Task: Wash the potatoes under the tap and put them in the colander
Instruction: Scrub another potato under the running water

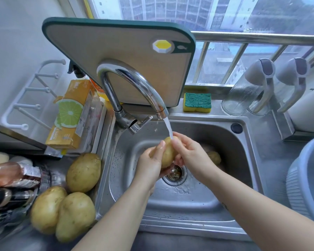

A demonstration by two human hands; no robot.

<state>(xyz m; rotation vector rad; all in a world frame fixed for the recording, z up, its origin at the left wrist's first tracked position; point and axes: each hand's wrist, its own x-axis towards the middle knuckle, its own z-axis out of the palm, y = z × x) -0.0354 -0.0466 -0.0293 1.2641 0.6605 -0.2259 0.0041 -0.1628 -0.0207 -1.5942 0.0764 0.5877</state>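
Potato (168, 153) held upright above drain (176, 175), mid-sink, stream (169, 127) from tap (134, 82) hitting its top end. Left grip (150, 165) cups it from below and left, wrapped round it; right grip (190, 153) pinches upper right side (fingertips (175, 141) in stream). Second potato (214, 157) on sink (243, 160) floor behind right wrist, apart. Sink walls well apart from hands all round. Three potatoes (83, 172) on tabletop (268, 151) by left rim; colander (306, 178) beyond right rim.
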